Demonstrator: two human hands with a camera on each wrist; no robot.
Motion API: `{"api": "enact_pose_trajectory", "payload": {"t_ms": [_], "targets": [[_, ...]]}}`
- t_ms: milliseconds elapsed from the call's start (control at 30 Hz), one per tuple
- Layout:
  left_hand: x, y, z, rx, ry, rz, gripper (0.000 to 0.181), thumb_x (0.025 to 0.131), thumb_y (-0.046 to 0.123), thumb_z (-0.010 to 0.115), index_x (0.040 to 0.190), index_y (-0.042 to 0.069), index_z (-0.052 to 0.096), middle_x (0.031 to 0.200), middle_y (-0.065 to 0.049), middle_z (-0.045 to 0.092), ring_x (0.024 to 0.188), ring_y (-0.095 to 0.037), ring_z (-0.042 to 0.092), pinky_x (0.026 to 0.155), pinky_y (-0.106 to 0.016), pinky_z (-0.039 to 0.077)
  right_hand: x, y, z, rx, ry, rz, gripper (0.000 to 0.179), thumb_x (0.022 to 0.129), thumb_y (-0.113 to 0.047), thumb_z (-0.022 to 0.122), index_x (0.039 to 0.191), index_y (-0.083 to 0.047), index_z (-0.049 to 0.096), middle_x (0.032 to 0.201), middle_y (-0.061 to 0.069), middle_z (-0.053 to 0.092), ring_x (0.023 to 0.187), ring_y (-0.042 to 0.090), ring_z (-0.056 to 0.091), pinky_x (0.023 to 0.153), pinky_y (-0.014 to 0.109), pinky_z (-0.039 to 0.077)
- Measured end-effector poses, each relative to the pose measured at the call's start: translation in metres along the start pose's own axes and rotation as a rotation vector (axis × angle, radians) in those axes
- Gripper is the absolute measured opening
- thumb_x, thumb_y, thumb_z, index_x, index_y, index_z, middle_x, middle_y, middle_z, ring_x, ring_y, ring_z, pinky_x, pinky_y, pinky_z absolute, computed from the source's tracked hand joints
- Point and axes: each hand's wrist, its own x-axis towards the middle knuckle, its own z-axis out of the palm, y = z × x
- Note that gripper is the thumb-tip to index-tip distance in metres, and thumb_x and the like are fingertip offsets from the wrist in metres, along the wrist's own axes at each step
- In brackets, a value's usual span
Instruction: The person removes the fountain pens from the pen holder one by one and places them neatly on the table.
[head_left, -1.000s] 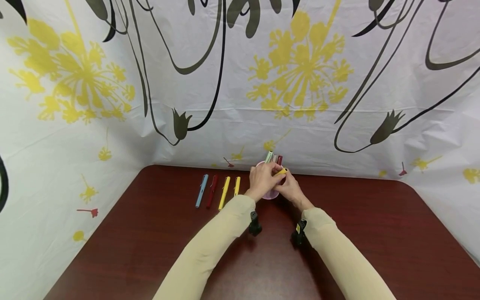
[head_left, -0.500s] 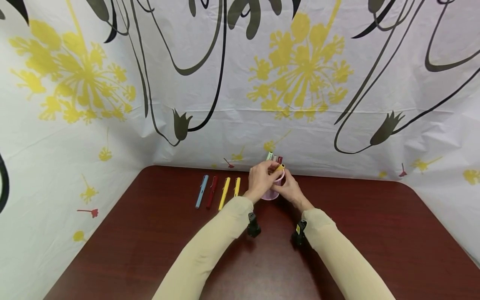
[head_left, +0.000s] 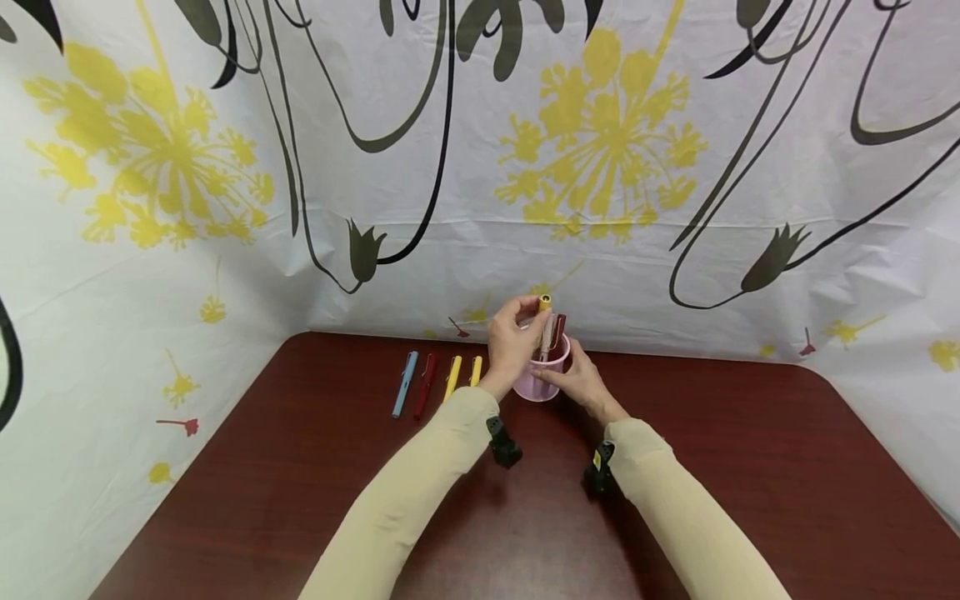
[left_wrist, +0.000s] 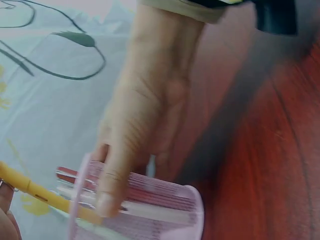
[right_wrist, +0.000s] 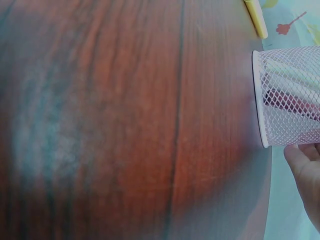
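While the right hand [head_left: 581, 379] is gripping the pink mesh cup [head_left: 536, 389] from its right side, thumb lying across the near wall, the left hand [head_left: 512, 346] is pinching a yellow pen [head_left: 545, 301] over the cup's mouth. Left fingers are sitting narrow round the pen, just below its top end; the lower end is poking past the cup's rim, showing through the mesh. Right fingers are holding the cup, the ones behind it mostly hiding from me. Inside the cup, a whitish pen [head_left: 547, 337], a dark red pen [head_left: 559, 327] and a pale green pen [left_wrist: 104, 232] are leaning. Left of the cup, four more are lying in a row: blue pen [head_left: 405, 384], red pen [head_left: 425, 386], two yellow ones nearest the cup, partly hiding behind the left sleeve [head_left: 405, 500]. Cup is standing on the reddish-brown table [head_left: 540, 533], near its far edge; beyond the cup, a white flowered sheet [head_left: 457, 183] is hanging
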Motion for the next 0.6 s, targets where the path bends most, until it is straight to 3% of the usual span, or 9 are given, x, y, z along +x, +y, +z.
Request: {"api": "enact_pose_trajectory", "payload": {"t_ms": [100, 233, 333, 467, 600], "targets": [[0.003, 0.017, -0.009, -0.097, 0.044, 0.007, 0.019, 0.084, 0.004, 0.069, 0.099, -0.006, 0.065, 0.096, -0.02, 0.069, 0.089, -0.029, 0.068, 0.081, -0.034, 0.055, -0.001, -0.002, 0.0, 0.021, -0.006, 0.004, 0.079, 0.078, -0.013, 0.077, 0.141, 0.003, 0.031, 0.137, 0.025, 0.043, 0.125, 0.039, 0.04, 0.105, 0.053, 0.033], [0.005, 0.042, -0.022, -0.213, 0.088, 0.002, 0.019, 0.083, -0.006, 0.066, 0.099, -0.015, 0.061, 0.095, -0.03, 0.065, 0.09, -0.04, 0.065, 0.081, -0.044, 0.054, 0.007, 0.014, 0.002, 0.013, 0.015, 0.006, 0.081, 0.075, -0.018, 0.08, 0.14, -0.001, 0.034, 0.136, 0.021, 0.045, 0.125, 0.034, 0.041, 0.106, 0.049, 0.033], [0.009, 0.047, -0.028, -0.248, 0.119, -0.001, 0.02, 0.082, -0.007, 0.066, 0.099, -0.016, 0.06, 0.096, -0.031, 0.065, 0.09, -0.041, 0.065, 0.081, -0.044, 0.054, 0.008, 0.016, 0.002, -0.004, 0.022, 0.005, 0.08, 0.075, -0.019, 0.08, 0.139, -0.002, 0.035, 0.135, 0.02, 0.046, 0.125, 0.033, 0.042, 0.106, 0.048, 0.033], [0.02, 0.037, -0.037, -0.255, 0.175, -0.008, 0.022, 0.082, -0.004, 0.068, 0.1, -0.015, 0.061, 0.096, -0.03, 0.066, 0.088, -0.037, 0.066, 0.078, -0.035, 0.055, 0.008, 0.016, 0.002, -0.023, 0.029, -0.007, 0.08, 0.074, -0.02, 0.08, 0.138, -0.001, 0.037, 0.133, 0.021, 0.048, 0.124, 0.034, 0.043, 0.106, 0.049, 0.033], [0.033, 0.021, -0.056, -0.205, 0.21, -0.008, 0.024, 0.083, 0.004, 0.07, 0.102, -0.009, 0.064, 0.098, -0.025, 0.067, 0.085, -0.032, 0.067, 0.072, -0.024, 0.053, 0.008, 0.015, 0.002, -0.021, 0.035, -0.011, 0.079, 0.073, -0.02, 0.081, 0.137, -0.001, 0.038, 0.133, 0.021, 0.048, 0.124, 0.035, 0.043, 0.106, 0.05, 0.033]]}}
